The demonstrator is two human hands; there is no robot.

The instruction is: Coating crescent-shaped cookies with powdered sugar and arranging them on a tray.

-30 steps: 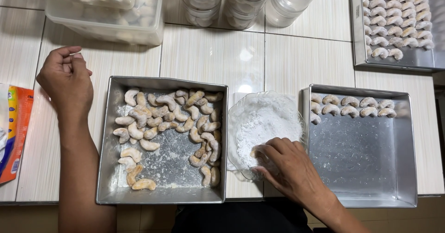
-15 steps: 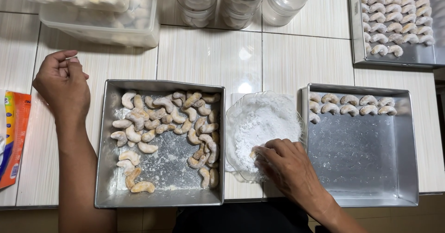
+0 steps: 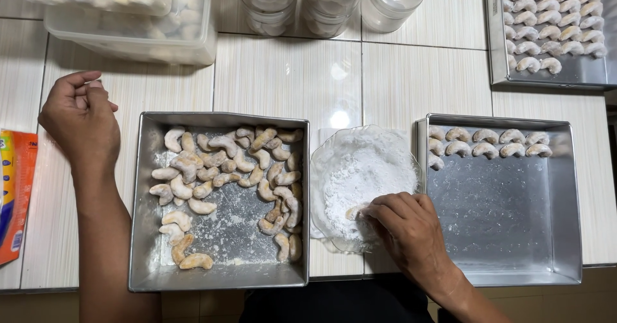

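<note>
While the right hand works in the sugar, the scene reads from left to right as follows.

Far left: an orange packet flat on the tiled counter, well apart from the work.

Left hand: empty, fingers loosely curled, resting on the counter just beside the left tray. It holds nothing.

Left tray: square metal pan with a loose heap of crescent cookies, only lightly dusted; crumbs and powder on its floor.

Centre: a clear glass dish of white powdered sugar, standing between the two pans.

Right hand: fingertips pinched on a single crescent cookie, pressed into the sugar at the near side of the dish. The piece is half buried, so the exact grip is hard to read.

Right tray: matching pan, one row of coated cookies along its far wall with a few more starting a second row at the left; the rest is bare metal.

Far right, back: another tray of coated crescents in tidy rows. Clear tubs and jars stand behind.

Step in hand, as I judge it: coating one cookie. The next move seems to call for a light lift, so the coating stays on, and a placing beside the started second row.
</note>
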